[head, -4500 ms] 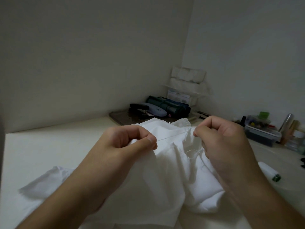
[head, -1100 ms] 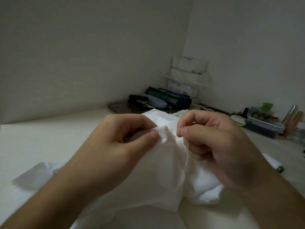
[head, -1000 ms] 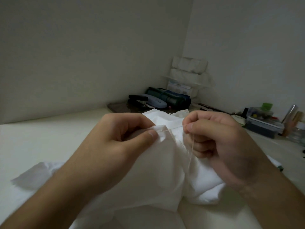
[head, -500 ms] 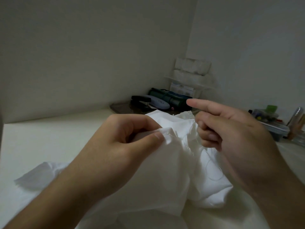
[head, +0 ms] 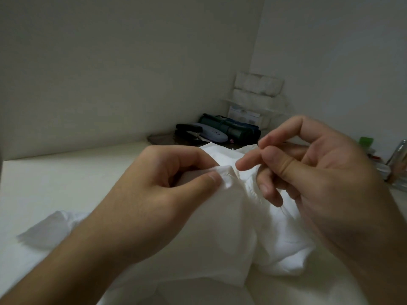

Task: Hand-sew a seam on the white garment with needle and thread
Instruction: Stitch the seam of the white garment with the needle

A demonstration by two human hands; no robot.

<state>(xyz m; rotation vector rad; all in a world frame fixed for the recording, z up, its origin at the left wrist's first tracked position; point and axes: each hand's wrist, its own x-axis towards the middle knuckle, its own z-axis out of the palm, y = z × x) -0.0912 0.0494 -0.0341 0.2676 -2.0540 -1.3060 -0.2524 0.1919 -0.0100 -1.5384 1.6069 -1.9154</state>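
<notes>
The garment [head: 231,227] lay bunched on the table [head: 55,177], its folded edge pinched between the left hand's [head: 158,194] thumb and curled fingers. Just beside it hovered the right hand [head: 312,172], fingers loosely bent; whether it held a needle or thread could not be told.

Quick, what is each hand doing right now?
Left hand: pinching the white garment.
Right hand: fingers curled; cannot tell if it holds anything.

Head-worn camera looks forward and down, close over the table [head: 66,183].
</notes>
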